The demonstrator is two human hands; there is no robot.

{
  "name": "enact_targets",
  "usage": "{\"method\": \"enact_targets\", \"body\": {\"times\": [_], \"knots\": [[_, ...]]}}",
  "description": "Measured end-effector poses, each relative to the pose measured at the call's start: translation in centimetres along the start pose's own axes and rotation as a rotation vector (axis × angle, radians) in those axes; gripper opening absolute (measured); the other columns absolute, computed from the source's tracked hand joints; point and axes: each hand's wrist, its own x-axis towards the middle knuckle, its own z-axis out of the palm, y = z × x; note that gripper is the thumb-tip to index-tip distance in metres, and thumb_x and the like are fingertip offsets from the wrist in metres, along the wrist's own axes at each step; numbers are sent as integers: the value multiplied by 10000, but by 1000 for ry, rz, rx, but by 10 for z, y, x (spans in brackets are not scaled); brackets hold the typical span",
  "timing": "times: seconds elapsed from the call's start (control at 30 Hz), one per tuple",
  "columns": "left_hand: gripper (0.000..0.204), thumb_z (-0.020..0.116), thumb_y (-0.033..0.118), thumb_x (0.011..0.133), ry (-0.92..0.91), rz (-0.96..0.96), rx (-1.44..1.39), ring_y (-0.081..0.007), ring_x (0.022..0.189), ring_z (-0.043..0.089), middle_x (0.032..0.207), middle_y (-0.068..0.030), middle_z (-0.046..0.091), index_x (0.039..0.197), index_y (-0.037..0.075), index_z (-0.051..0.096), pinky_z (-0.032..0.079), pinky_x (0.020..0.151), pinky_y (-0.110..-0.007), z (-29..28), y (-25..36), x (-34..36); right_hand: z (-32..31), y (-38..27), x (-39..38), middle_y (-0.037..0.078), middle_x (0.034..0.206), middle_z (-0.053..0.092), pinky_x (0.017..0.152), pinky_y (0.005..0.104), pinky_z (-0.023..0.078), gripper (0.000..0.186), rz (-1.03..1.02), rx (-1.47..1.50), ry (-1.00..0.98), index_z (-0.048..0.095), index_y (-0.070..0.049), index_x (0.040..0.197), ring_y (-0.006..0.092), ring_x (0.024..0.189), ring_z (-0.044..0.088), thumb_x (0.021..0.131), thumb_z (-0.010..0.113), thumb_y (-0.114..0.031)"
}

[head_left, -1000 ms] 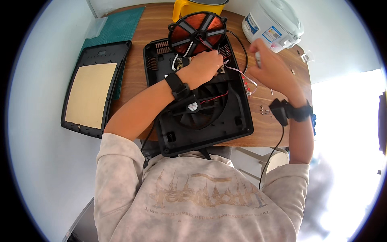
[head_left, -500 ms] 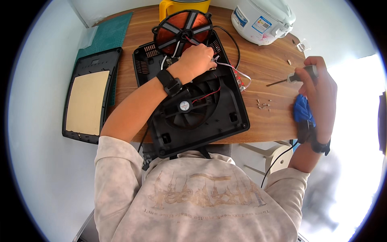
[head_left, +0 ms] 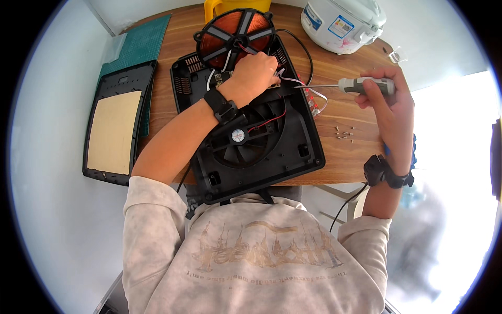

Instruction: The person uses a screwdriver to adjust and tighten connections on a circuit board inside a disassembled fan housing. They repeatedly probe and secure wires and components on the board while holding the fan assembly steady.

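In front of me lies the open black housing [head_left: 282, 175] of what looks like an induction cooker, with a fan [head_left: 238, 137] inside. A round copper coil [head_left: 222, 32] rests over its far end. My left hand [head_left: 255, 73] reaches into the housing by a circuit board [head_left: 275, 85], its fingers closed; whatever they may grip is hidden. My right hand [head_left: 389, 99] is closed round the grey-and-white handle of a screwdriver [head_left: 348, 85]. The shaft points left, its tip over the housing's right edge near white wires and a small red board [head_left: 313, 103].
Several small screws [head_left: 345, 134] lie loose on the wooden table [head_left: 340, 167]. To the left, a black cover with a beige sheet [head_left: 114, 131] overlaps a green cutting mat [head_left: 140, 44]. A yellow container [head_left: 246, 5] and white rice cooker [head_left: 334, 31] stand at the back.
My right hand has moved left with the screwdriver, bringing its tip from above the table to the housing. My left hand stays almost where it was.
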Motion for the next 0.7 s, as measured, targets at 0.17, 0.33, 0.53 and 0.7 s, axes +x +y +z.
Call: {"method": "enact_targets", "body": {"times": [0.17, 0.33, 0.53, 0.7], "knots": [[375, 841, 354, 787, 45, 22, 6, -354, 730, 714, 760, -164, 702, 768, 3, 709, 591, 660, -433, 1, 0, -1, 14, 2, 2, 83, 959, 709, 753, 281, 587, 184, -96, -134, -89, 616, -24, 1107, 146, 831, 714, 949, 688, -85], [373, 848, 352, 774, 29, 8, 11, -358, 726, 712, 749, -164, 695, 782, 8, 705, 590, 654, -441, 1, 1, 0, 31, 6, 1, 118, 1025, 689, 801, 339, 611, 204, -241, -238, -112, 616, -6, 1094, 229, 886, 715, 901, 675, -34], [381, 848, 360, 770, 26, 1, 9, -364, 731, 714, 747, -169, 696, 780, 8, 703, 590, 656, -445, 0, 2, 0, 39, 6, 0, 128, 1035, 676, 784, 352, 607, 195, -280, -314, -170, 610, -11, 1086, 283, 879, 703, 901, 669, -34], [383, 838, 361, 778, 28, 9, 10, -366, 742, 715, 760, -169, 698, 787, 4, 698, 590, 662, -445, 0, 1, 0, 44, 10, 2, 123, 1029, 667, 753, 373, 595, 206, -345, -347, -178, 600, -23, 1086, 307, 858, 693, 896, 677, -41]]}}
